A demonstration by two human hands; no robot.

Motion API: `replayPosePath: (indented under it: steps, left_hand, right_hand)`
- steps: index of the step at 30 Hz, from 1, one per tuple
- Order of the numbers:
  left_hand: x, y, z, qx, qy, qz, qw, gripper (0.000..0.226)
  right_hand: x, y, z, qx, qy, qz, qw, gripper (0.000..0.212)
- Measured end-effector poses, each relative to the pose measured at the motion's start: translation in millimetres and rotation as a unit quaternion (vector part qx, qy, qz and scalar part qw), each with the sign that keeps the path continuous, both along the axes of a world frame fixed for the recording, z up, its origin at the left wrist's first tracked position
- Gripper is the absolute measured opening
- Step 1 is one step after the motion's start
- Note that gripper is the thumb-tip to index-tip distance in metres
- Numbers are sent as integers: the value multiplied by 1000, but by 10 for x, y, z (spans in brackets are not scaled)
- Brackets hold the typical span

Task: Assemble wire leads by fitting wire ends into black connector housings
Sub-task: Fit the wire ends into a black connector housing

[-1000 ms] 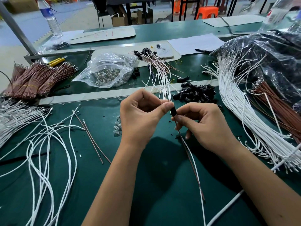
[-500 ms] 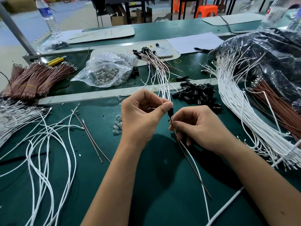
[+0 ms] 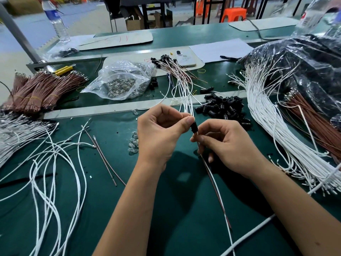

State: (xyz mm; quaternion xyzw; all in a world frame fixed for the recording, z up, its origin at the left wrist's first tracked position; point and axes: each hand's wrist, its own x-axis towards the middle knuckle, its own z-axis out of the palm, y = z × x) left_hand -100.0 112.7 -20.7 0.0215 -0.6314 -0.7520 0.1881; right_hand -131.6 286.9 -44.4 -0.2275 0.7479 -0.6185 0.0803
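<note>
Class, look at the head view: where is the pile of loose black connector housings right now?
The pile of black housings lies on the green table right of centre, just beyond the right hand, between the finished leads and the big white wire bundle.

The left hand [image 3: 162, 133] covers most of the black connector housing [image 3: 194, 127]; wire ends inside it stay unseen. A clear bag's [image 3: 121, 78] small metal parts blur together.
</note>
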Motion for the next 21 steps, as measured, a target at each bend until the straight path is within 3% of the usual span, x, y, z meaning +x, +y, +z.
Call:
replayPosePath:
  steps: [8, 16, 21]
  left_hand:
    - [-10, -19, -14, -5, -18, -4, 1000, 22]
    - [-9, -44, -2, -83, 30, 2, 996, 22]
    - [7, -33, 12, -95, 38, -27, 994, 23]
  right_hand:
    - [11, -11, 13, 17, 1, -2, 1000, 10]
    - [19, -14, 51, 36, -15, 14, 999, 2]
    - [13, -4, 39, 25, -28, 3, 999, 10]
